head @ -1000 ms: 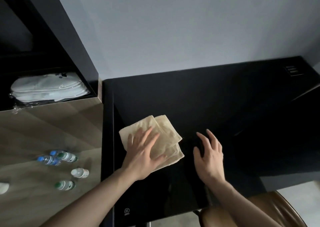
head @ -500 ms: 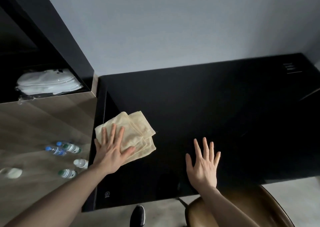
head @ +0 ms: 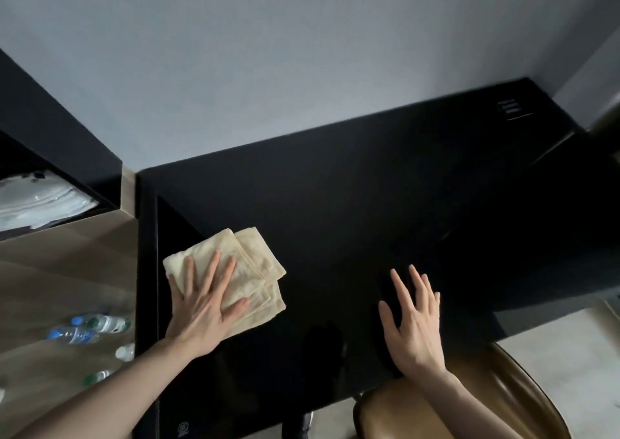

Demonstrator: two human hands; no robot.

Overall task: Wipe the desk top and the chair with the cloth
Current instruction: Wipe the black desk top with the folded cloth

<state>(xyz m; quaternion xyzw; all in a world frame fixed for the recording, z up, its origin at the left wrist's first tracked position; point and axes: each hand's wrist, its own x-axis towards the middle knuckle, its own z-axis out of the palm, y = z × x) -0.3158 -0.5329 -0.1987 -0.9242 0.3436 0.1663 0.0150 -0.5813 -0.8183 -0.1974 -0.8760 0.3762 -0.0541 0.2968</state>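
I see my left hand [head: 201, 307] pressing flat on the folded cream cloth [head: 248, 270], fingers straight and spread, the grip released rather than curled round it. The cloth lies on the black worktop [head: 335, 203] toward its near left part, close to the left edge. My right hand [head: 412, 324] is over the worktop to the right, well apart from the cloth, fingers spread and grasping nothing. The brown chair [head: 486, 401] sits at the near right edge. Bottles [head: 97, 328] lie at the left.
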